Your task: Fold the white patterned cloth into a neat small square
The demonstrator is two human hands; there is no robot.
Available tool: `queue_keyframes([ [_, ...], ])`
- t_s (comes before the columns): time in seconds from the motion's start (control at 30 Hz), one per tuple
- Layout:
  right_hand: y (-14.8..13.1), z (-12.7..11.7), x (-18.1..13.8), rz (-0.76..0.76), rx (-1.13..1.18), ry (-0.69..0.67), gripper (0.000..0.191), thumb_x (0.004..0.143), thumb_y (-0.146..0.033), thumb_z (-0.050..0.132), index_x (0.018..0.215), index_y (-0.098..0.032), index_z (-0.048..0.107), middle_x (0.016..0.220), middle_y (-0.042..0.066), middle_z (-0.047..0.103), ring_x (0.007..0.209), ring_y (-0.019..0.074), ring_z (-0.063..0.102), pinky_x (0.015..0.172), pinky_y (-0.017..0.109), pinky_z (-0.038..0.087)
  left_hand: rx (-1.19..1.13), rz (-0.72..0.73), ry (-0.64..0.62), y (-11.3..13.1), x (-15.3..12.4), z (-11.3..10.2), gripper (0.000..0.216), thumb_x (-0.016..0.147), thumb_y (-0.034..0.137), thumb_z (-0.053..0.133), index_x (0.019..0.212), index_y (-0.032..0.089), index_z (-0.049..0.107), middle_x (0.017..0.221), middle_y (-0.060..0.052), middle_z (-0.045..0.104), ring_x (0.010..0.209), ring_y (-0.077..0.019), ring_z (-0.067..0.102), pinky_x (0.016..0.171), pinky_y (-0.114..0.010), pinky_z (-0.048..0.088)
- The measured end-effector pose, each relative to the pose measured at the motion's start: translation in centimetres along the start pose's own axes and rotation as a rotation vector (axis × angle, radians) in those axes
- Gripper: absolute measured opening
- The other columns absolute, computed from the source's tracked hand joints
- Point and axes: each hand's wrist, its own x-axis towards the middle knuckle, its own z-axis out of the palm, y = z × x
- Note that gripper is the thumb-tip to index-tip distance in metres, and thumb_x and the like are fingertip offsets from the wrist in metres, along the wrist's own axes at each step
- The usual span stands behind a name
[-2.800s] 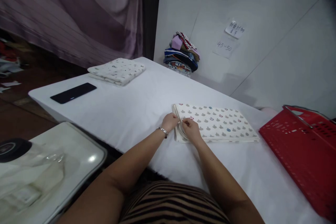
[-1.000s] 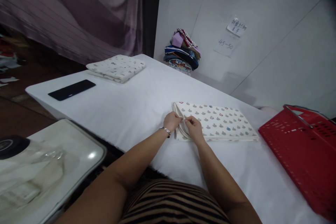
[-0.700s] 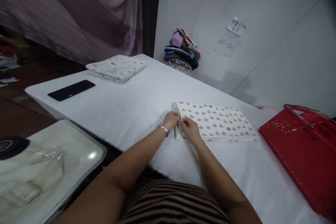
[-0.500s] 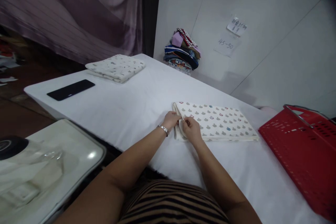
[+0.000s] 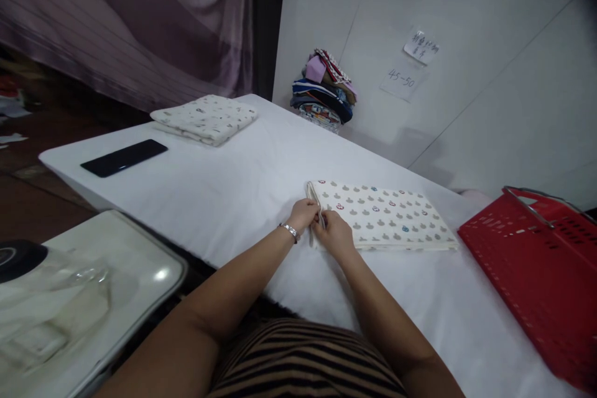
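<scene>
A folded cream cloth printed with small grey and coloured shapes lies flat on the white table. My left hand, with a bracelet at the wrist, pinches the cloth's near left corner. My right hand is closed on the same corner edge, touching the left hand. Both hands' fingertips are partly hidden by the fabric layers.
A second folded printed cloth and a black phone lie at the table's far left. A pile of coloured clothes sits against the wall. A red plastic basket stands at the right. A glossy white surface is at lower left.
My right hand has slid slightly left and down along the corner edge, closer to my left hand. The cloth stays in place.
</scene>
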Motion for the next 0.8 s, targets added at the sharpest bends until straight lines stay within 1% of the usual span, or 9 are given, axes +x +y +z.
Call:
queue_keyframes([
  [0.1,-0.11,-0.14,-0.01,0.016,-0.032,-0.05,0.027,0.083,-0.042,0.05,0.098,-0.02,0.057,0.094,0.005,0.06,0.082,0.0174,0.055,0.064,0.026,0.033,0.013,-0.005,-0.007,-0.11,0.08,-0.04,0.007,0.066,0.011,0.054,0.071,0.014,0.057,0.056,0.001,0.056,0.051,-0.0086,0.055,0.047,-0.017,0.042],
  [0.2,0.02,-0.24,0.07,0.013,-0.025,-0.062,0.027,0.083,-0.04,0.051,0.099,-0.02,0.057,0.093,0.005,0.061,0.08,0.0166,0.055,0.064,0.025,0.033,0.042,-0.007,-0.018,-0.05,0.08,-0.15,0.007,0.066,0.012,0.054,0.072,0.014,0.058,0.054,0.002,0.055,0.048,-0.008,0.053,0.045,-0.017,0.04],
  [0.37,0.4,-0.3,0.29,0.022,0.085,-0.035,0.023,0.086,-0.036,0.045,0.093,-0.02,0.06,0.083,0.003,0.063,0.074,0.0146,0.054,0.062,0.024,0.033,0.129,-0.004,-0.053,-0.04,0.28,-0.37,0.003,0.065,0.013,0.055,0.062,0.014,0.056,0.047,0.003,0.05,0.043,-0.0073,0.046,0.042,-0.017,0.037],
  [0.47,0.54,-0.25,0.33,0.03,0.127,-0.022,0.024,0.085,-0.034,0.045,0.099,-0.021,0.059,0.076,0.001,0.063,0.069,0.0143,0.054,0.06,0.023,0.033,0.162,0.008,-0.053,-0.33,0.57,-0.55,0.004,0.067,0.016,0.055,0.064,0.015,0.056,0.049,0.002,0.053,0.045,-0.0084,0.049,0.045,-0.018,0.039],
  [0.6,0.57,-0.13,0.3,0.017,0.137,-0.007,0.028,0.085,-0.033,0.044,0.108,-0.023,0.056,0.071,-0.001,0.062,0.064,0.0144,0.053,0.057,0.023,0.032,0.182,0.019,-0.066,-0.57,0.68,-0.8,0.007,0.07,0.019,0.054,0.065,0.015,0.056,0.051,0.0,0.056,0.048,-0.01,0.053,0.048,-0.019,0.043],
  [0.7,0.45,-0.1,0.27,-0.009,0.11,-0.011,0.027,0.085,-0.032,0.043,0.106,-0.025,0.058,0.074,0.0,0.063,0.065,0.0148,0.054,0.058,0.023,0.032,0.186,0.024,-0.074,-0.4,0.39,-0.88,0.011,0.072,0.022,0.054,0.064,0.015,0.054,0.05,0.0,0.055,0.046,-0.01,0.053,0.046,-0.02,0.042],
  [0.8,0.23,-0.16,0.2,-0.025,0.081,-0.011,0.027,0.085,-0.032,0.045,0.105,-0.024,0.059,0.076,0.001,0.064,0.067,0.0152,0.054,0.059,0.024,0.032,0.181,0.026,-0.073,-0.19,0.08,-0.88,0.019,0.075,0.032,0.054,0.066,0.015,0.054,0.052,0.0,0.055,0.046,-0.0101,0.053,0.045,-0.02,0.042],
])
